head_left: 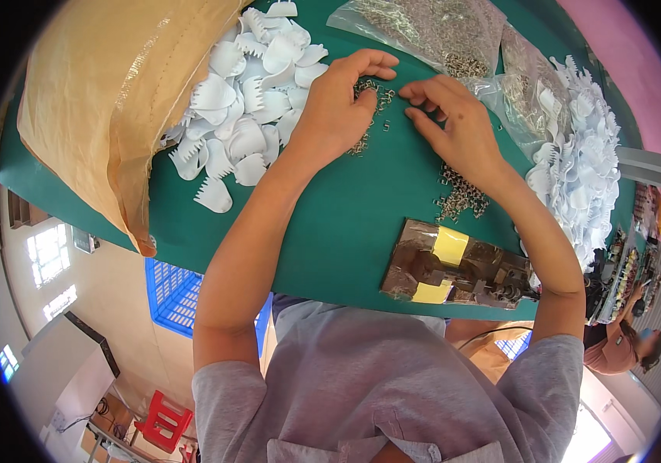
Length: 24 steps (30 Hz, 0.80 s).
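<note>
Dressed in a heathered grey shirt (369, 363), creased across the front, with a matching collar (292, 451), a stitched placket (388, 423) and loose short sleeves (226, 401); bare from the forearms (268, 216) down to the fingers (375, 58).

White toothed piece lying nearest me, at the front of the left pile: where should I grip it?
Pinch the white toothed piece by its smooth, rounded edge with the left hand, probably from the person's side: its teeth show along the left, and the rest of the pile lies beyond it.
</note>
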### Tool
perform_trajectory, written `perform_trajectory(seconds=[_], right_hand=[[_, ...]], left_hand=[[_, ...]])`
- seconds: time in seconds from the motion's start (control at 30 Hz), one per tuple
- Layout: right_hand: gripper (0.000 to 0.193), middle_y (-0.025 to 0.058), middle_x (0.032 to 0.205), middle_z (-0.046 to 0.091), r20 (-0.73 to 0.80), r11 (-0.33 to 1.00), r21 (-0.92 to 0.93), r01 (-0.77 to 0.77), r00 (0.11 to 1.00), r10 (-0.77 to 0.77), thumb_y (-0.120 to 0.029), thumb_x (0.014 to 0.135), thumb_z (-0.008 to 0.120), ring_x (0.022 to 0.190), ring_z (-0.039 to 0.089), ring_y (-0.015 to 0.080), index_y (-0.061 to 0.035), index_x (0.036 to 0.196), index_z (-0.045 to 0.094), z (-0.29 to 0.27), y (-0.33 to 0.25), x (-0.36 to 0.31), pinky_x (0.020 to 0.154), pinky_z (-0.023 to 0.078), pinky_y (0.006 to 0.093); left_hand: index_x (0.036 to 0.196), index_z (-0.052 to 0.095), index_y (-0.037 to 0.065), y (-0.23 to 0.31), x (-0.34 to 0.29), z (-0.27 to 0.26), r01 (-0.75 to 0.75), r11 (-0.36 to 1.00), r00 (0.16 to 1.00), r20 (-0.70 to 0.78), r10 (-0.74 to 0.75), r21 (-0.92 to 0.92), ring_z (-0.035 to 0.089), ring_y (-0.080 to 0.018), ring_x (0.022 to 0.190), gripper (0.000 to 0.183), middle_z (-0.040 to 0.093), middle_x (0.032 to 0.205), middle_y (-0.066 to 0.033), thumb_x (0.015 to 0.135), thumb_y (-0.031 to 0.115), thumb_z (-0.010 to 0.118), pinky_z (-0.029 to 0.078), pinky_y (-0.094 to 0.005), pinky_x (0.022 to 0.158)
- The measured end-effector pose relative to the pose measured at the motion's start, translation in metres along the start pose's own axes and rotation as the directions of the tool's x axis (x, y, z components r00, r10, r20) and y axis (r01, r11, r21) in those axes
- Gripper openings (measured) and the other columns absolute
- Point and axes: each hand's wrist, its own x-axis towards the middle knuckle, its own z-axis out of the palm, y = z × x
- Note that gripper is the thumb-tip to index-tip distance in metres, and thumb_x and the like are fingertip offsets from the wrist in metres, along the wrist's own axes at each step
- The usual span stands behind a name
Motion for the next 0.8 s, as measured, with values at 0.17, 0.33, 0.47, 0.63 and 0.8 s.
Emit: perform_trajectory(seconds=[0.17, 0.33, 0.47, 0.63, 0.8], right_hand=[[0.018, 0.007, 0.094, 0.064, -0.031, 0.997, -0.043, 0.058, 0.998, -0.059, -0.012, 0.092, 0.074, 0.092, 0.068, 0.0285, -0.0104, 0.11, 0.073, 0.011, 0.005, 0.012, 0.077, 0.056, 0.0414], [0.015, 0.0069, 0.095, 0.064, 0.005, 0.994, -0.074, 0.075, 0.997, -0.075, -0.013, 0.092, 0.074, 0.092, 0.068, 0.0285, -0.0109, 0.107, 0.072, 0.007, 0.007, 0.007, 0.077, 0.056, 0.041], [0.014, 0.0071, 0.096, 0.064, 0.03, 0.995, -0.073, 0.072, 0.997, -0.07, -0.013, 0.093, 0.073, 0.092, 0.068, 0.0286, -0.0099, 0.106, 0.071, 0.0, 0.008, 0.001, 0.077, 0.056, 0.0411], [0.015, 0.0078, 0.098, 0.065, 0.028, 0.995, -0.054, 0.084, 0.996, -0.082, -0.01, 0.093, 0.072, 0.093, 0.069, 0.0291, -0.0077, 0.107, 0.071, -0.002, 0.008, 0.0, 0.078, 0.056, 0.0416], [0.019, 0.0074, 0.099, 0.066, 0.044, 0.999, -0.034, 0.026, 0.999, -0.024, -0.009, 0.092, 0.072, 0.093, 0.069, 0.0272, -0.0078, 0.111, 0.071, -0.007, 0.003, -0.004, 0.078, 0.057, 0.0401]], left_hand=[[0.135, 0.062, 0.005, 0.002, 0.0, 0.002, 0.007, 0.999, 1.0, -0.025, -0.008, -0.033, 0.066, -0.0197, 0.124, 0.051, 0.073, 0.123, -0.0078, 0.089, -0.015, 0.055, 0.047, -0.0337, 0.108], [0.136, 0.061, 0.006, 0.002, -0.001, -0.001, 0.007, 1.0, 1.0, 0.004, -0.007, -0.01, 0.065, -0.0196, 0.125, 0.051, 0.073, 0.124, -0.0072, 0.089, -0.015, 0.055, 0.047, -0.0337, 0.109], [0.135, 0.062, 0.006, 0.002, -0.001, -0.001, 0.015, 1.0, 1.0, -0.002, -0.015, -0.013, 0.065, -0.0193, 0.125, 0.05, 0.073, 0.124, -0.0068, 0.09, -0.014, 0.054, 0.047, -0.0335, 0.108], [0.134, 0.062, 0.007, 0.003, -0.001, -0.001, 0.022, 1.0, 1.0, 0.005, -0.022, 0.003, 0.064, -0.0177, 0.125, 0.049, 0.073, 0.124, -0.0052, 0.09, -0.014, 0.054, 0.047, -0.0329, 0.106], [0.134, 0.062, 0.007, 0.004, -0.001, -0.001, 0.045, 0.999, 0.999, 0.009, -0.044, -0.009, 0.064, -0.0165, 0.125, 0.049, 0.073, 0.124, -0.0044, 0.09, -0.013, 0.054, 0.048, -0.0325, 0.103]])
